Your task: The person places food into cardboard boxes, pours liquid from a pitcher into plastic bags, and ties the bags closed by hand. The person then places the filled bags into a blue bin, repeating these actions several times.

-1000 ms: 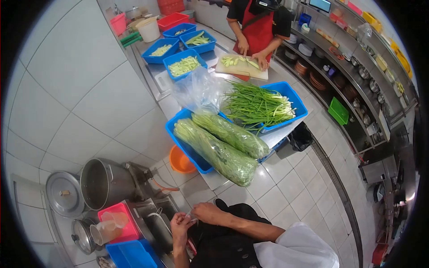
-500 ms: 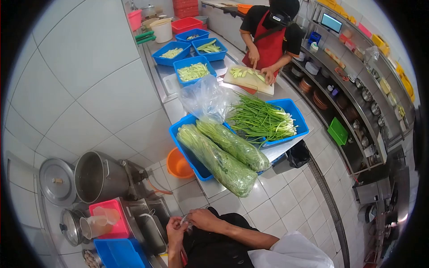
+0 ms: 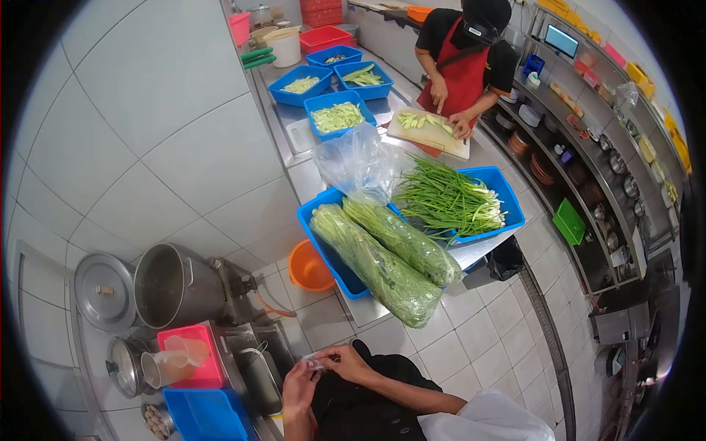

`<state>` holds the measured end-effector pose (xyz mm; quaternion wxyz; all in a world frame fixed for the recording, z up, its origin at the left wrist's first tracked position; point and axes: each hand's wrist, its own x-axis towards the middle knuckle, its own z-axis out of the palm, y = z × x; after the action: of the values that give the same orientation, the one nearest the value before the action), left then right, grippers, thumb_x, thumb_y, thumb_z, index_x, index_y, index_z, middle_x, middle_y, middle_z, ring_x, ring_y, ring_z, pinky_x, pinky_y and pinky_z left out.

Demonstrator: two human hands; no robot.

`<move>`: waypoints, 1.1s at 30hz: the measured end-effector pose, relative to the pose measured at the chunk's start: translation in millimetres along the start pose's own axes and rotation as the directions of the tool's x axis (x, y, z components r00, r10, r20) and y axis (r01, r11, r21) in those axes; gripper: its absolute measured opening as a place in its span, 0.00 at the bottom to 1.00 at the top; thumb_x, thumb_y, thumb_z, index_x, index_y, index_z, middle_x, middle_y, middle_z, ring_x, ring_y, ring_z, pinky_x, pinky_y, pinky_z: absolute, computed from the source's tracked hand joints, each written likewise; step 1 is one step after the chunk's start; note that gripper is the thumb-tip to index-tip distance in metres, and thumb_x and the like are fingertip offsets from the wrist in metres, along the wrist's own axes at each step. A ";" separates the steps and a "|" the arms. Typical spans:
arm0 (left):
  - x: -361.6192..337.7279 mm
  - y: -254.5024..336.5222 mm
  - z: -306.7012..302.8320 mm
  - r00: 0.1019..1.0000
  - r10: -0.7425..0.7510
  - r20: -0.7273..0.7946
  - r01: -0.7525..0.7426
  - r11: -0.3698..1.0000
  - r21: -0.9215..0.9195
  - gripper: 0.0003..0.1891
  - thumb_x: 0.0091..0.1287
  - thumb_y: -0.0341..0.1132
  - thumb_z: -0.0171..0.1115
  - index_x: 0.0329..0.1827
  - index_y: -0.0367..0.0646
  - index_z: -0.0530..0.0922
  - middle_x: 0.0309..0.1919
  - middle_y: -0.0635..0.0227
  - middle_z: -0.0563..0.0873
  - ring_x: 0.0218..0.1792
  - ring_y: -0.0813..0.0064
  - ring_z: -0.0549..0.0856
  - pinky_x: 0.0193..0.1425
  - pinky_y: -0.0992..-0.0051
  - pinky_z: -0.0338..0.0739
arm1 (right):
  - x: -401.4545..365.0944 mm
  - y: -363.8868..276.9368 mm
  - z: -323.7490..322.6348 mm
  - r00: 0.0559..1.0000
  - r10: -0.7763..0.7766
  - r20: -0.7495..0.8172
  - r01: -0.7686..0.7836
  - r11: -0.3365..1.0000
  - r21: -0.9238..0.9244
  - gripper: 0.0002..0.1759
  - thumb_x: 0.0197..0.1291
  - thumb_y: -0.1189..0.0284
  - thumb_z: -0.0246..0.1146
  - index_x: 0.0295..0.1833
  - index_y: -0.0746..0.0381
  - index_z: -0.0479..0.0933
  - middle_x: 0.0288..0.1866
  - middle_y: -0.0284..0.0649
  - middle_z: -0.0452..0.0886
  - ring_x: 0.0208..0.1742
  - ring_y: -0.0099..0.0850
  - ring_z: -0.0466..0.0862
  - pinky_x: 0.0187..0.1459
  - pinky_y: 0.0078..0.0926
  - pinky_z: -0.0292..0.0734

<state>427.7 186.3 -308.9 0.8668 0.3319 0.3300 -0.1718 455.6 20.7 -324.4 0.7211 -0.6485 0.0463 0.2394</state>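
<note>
My left hand (image 3: 299, 385) and my right hand (image 3: 347, 364) are close together in front of my dark apron, low in the view. Both sets of fingers pinch a small, whitish, crumpled piece (image 3: 316, 364) that looks like thin plastic; its exact kind is too small to make out. Beyond them, two long plastic-wrapped bundles of green vegetables (image 3: 382, 268) lie across a blue tub (image 3: 329, 253) at the table's near end. Beside it, spring onions (image 3: 448, 198) fill another blue tub (image 3: 507, 198). A clear plastic bag (image 3: 357, 162) rests behind the bundles.
Across the table, a co-worker in a red apron (image 3: 460, 81) cuts pale green pieces on a cutting board (image 3: 412, 134). Blue tubs of cut vegetables (image 3: 338, 117) stand nearby. A large pot (image 3: 176, 287), a sink (image 3: 257, 375) and an orange basin (image 3: 309, 266) are to my left.
My view has turned slightly left, so the scene sits further right. Both hands still pinch the small piece, and more of it shows between the fingers.
</note>
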 end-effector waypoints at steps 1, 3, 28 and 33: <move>0.4 4.0 1.4 1.000 0.002 0.005 -0.002 1.000 0.002 0.01 0.70 0.28 0.61 0.40 0.42 0.79 0.37 0.66 0.84 0.41 0.73 0.84 0.49 0.71 0.79 | 0.3 -1.6 -1.6 0.990 -0.140 -0.029 0.134 0.980 -0.146 0.10 0.58 0.79 0.64 0.46 0.66 0.84 0.37 0.45 0.83 0.37 0.34 0.83 0.41 0.29 0.78; -2.7 8.7 4.4 0.983 -0.081 0.162 0.110 0.979 -0.173 0.01 0.71 0.28 0.58 0.40 0.42 0.77 0.38 0.66 0.84 0.46 0.73 0.82 0.52 0.70 0.76 | -3.2 -3.8 -3.1 0.961 -0.275 -0.041 0.252 0.923 -0.292 0.09 0.58 0.79 0.64 0.44 0.67 0.84 0.37 0.46 0.83 0.37 0.39 0.84 0.41 0.32 0.78; -6.4 3.5 31.0 0.863 0.466 0.197 -0.397 0.384 0.834 0.06 0.61 0.24 0.68 0.34 0.34 0.78 0.26 0.67 0.84 0.25 0.81 0.83 0.31 0.80 0.78 | -4.0 -31.1 0.9 0.972 -0.233 -0.041 0.115 0.617 -0.778 0.08 0.59 0.73 0.60 0.39 0.64 0.83 0.37 0.48 0.78 0.41 0.48 0.83 0.41 0.45 0.80; -6.3 3.4 8.8 0.905 0.426 0.018 -0.346 0.709 0.614 0.06 0.63 0.23 0.68 0.37 0.36 0.77 0.31 0.67 0.85 0.28 0.81 0.83 0.34 0.80 0.82 | -9.5 -27.4 -0.8 0.937 -0.267 0.224 0.346 0.624 -0.701 0.09 0.60 0.73 0.62 0.44 0.63 0.81 0.43 0.48 0.75 0.48 0.48 0.79 0.47 0.45 0.78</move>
<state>429.0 183.2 -298.1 0.7090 0.6623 0.2345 -0.0615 458.5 16.1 -295.9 0.4332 -0.8672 -0.1997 0.1430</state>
